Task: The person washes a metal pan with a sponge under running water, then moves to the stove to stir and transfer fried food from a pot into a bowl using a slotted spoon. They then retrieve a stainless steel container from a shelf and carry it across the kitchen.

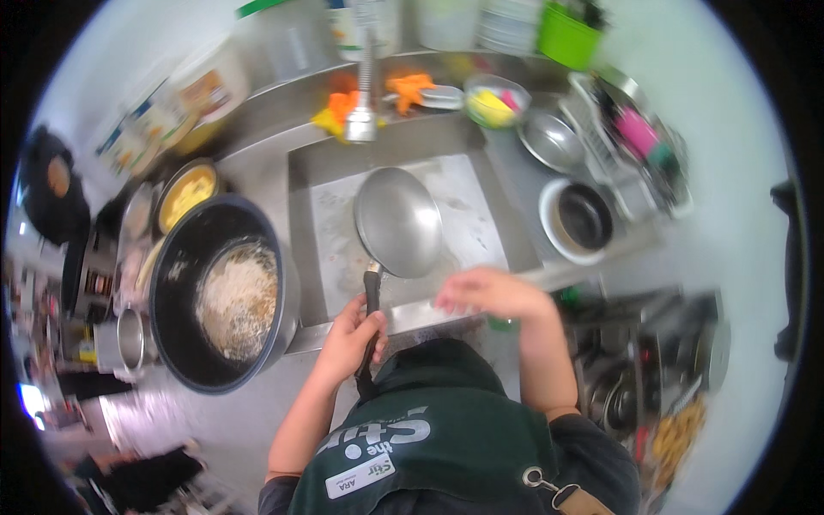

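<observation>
My left hand (pixel 355 336) is closed around the black handle of a metal wok (pixel 399 222), whose round bowl is over the stainless steel sink basin (pixel 302 257). My right hand (pixel 479 293), a little blurred, hovers by the sink's front edge with nothing in it. Above the basin hangs a spring-hose faucet (pixel 360 122). To the left of the sink stands a large dark pot (pixel 219 380) with pale, grainy food residue (pixel 238 299) inside.
A bowl with yellow food (pixel 190 193) stands behind the pot. Orange gloves (pixel 410 89), a colander of sponges (pixel 492 106), a metal bowl (pixel 552 141), a black bowl (pixel 582 215) and a dish rack (pixel 595 129) line the sink. A stove (pixel 618 386) is at right.
</observation>
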`<act>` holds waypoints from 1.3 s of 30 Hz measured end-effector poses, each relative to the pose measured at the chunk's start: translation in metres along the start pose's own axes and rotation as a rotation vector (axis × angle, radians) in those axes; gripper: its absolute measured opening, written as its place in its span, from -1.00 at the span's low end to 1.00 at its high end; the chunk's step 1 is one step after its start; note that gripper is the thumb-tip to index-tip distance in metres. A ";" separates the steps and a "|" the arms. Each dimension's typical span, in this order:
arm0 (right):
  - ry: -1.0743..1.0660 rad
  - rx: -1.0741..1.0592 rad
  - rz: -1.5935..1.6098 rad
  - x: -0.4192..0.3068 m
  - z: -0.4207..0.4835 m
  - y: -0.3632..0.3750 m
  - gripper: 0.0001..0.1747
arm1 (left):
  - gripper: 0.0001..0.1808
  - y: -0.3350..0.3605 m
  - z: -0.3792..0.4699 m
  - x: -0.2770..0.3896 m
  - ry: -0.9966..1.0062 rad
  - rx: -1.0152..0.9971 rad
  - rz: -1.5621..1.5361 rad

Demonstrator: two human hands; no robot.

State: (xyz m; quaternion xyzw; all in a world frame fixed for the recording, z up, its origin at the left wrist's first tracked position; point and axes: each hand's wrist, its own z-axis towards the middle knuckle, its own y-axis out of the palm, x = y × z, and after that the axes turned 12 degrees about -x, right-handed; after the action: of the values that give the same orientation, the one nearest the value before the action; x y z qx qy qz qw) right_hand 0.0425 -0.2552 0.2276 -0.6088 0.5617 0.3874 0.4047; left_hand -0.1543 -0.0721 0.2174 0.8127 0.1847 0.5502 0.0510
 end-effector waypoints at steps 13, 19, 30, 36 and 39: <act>-0.248 0.944 1.051 0.051 -0.073 0.216 -0.57 | -0.70 0.110 -0.019 -0.065 -0.226 -1.003 0.125; -0.408 1.393 1.204 0.119 -0.142 0.259 -0.77 | -0.59 0.154 0.003 -0.102 -0.352 -1.102 0.557; 0.011 1.609 1.303 0.401 -0.292 0.168 -0.76 | -0.75 0.146 0.052 -0.173 -0.547 -0.744 0.557; 0.156 1.723 1.089 0.550 -0.331 0.057 -0.68 | -0.73 0.163 0.049 -0.191 -0.593 -0.568 0.447; 0.211 1.688 0.968 0.589 -0.338 0.023 -0.85 | -0.72 0.160 0.043 -0.194 -0.616 -0.456 0.292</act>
State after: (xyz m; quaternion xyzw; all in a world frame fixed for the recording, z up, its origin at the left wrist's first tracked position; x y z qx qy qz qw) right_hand 0.0653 -0.7879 -0.1936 0.1458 0.8767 -0.0740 0.4523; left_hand -0.1387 -0.2845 0.0769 0.9251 -0.0833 0.3094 0.2040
